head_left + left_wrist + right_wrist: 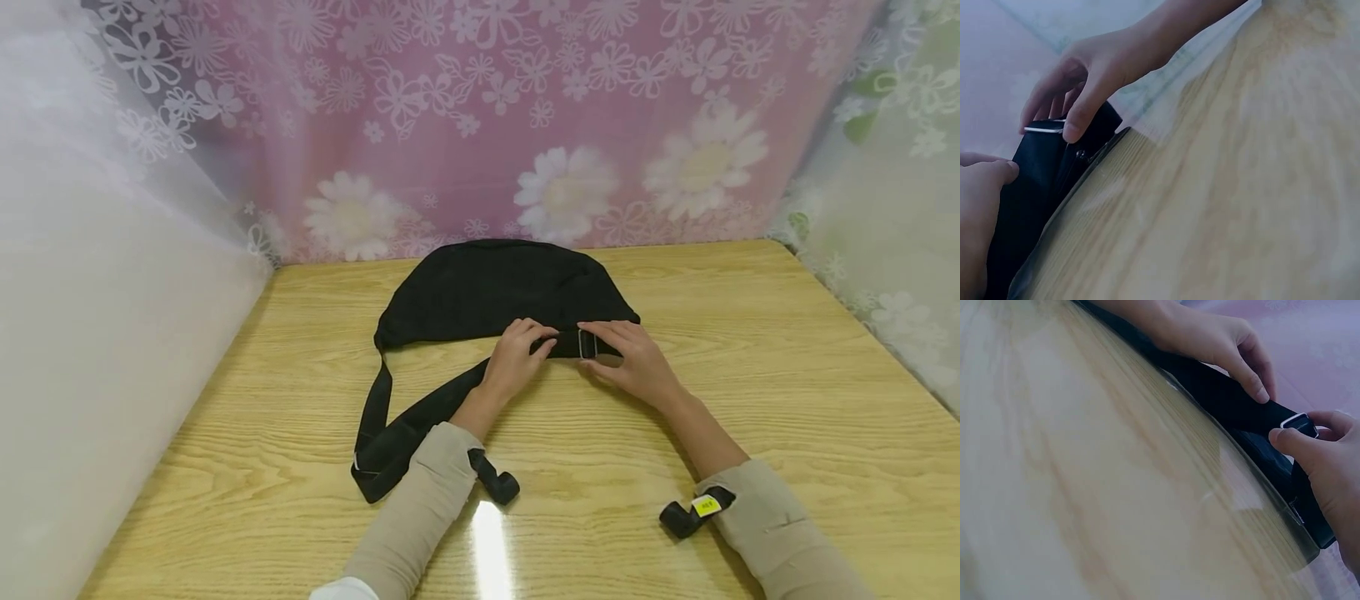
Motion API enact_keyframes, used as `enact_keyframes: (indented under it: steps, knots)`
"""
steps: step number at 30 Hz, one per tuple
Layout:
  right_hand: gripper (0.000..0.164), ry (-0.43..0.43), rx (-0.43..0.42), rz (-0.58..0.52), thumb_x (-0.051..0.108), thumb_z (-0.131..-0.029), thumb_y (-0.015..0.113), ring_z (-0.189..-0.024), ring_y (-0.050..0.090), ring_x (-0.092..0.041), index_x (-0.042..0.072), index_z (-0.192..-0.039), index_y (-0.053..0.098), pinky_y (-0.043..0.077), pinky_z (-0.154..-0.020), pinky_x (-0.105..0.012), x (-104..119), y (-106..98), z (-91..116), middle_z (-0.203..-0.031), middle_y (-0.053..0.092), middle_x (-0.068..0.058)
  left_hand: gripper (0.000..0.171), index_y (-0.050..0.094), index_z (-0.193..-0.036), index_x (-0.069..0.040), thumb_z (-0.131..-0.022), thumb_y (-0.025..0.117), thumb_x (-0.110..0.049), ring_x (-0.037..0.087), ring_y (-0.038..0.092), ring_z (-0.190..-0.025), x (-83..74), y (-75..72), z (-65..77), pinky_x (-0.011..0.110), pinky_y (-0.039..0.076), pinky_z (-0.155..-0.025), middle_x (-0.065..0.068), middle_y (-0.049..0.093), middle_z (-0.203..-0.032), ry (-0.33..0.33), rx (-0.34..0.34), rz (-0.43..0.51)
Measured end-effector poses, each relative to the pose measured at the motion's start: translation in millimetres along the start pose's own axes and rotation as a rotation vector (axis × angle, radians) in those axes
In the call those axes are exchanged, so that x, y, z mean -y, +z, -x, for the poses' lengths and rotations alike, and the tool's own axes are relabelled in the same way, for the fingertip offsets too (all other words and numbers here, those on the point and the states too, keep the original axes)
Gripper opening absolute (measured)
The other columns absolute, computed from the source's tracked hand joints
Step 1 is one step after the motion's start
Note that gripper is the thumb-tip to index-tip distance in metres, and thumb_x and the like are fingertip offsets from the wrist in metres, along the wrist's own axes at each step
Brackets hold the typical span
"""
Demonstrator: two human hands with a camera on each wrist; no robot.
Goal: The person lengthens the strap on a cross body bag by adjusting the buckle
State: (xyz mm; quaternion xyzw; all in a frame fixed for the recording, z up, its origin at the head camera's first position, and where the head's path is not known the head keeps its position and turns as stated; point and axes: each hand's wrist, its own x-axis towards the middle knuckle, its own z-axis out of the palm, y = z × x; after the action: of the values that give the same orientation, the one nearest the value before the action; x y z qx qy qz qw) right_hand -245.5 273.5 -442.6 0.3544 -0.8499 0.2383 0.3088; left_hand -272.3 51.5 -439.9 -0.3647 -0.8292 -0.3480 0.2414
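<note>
A black waist bag (502,283) lies flat on the wooden table, its curved side toward the back. Its black strap (442,396) loops out from the left corner and runs back along the bag's straight front edge. My left hand (517,354) pinches the strap between thumb and fingers, near the middle of that edge. To its right, my right hand (630,358) holds the strap at a metal slide buckle (588,344), thumb below and fingers above. In the right wrist view, the right thumb lies against the buckle's silver frame (1294,419).
The wood-grain table (300,500) runs up to a pink flowered curtain (450,125) behind the bag. Pale sheets hang at the left (112,250) and right (900,208). Black bands (498,482) are worn on both sleeves.
</note>
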Motion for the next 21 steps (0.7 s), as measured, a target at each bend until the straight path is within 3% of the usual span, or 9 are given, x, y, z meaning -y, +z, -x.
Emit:
enact_keyframes:
  steps: [8,16,21]
  knots:
    - [0.065,0.022,-0.011,-0.042,0.006,-0.062,0.083,-0.102,0.053,-0.028,0.006,-0.123,0.059,0.04,-0.086,-0.045,1.5,1.0,-2.6,-0.115,0.06,-0.011,0.013,0.072,-0.096,-0.007,-0.085,0.066,-0.013,0.013,0.054,-0.076,1.1,-0.9,-2.1,0.024,0.041,-0.071,0.001,0.062,-0.088,-0.086,-0.007,0.112]
    - [0.067,0.079,-0.007,-0.106,0.001,-0.061,0.083,-0.101,0.054,-0.028,0.006,-0.123,0.059,0.043,-0.083,-0.043,2.8,-0.7,1.1,-0.114,0.061,-0.011,0.013,0.072,-0.096,-0.007,-0.086,0.065,-0.012,0.01,0.054,-0.071,-5.0,7.9,-5.3,0.019,0.04,-0.066,0.001,0.062,-0.087,-0.074,-0.02,0.182]
    - [0.068,0.184,0.004,-0.183,0.004,-0.065,0.083,-0.106,0.053,-0.025,0.008,-0.127,0.056,0.044,-0.085,-0.036,4.1,0.0,1.4,-0.117,0.06,-0.009,0.014,0.072,-0.097,-0.008,-0.085,0.066,-0.013,0.01,0.055,-0.074,-6.4,9.0,-7.3,0.02,0.04,-0.068,0.001,0.063,-0.088,-0.086,-0.014,0.192]
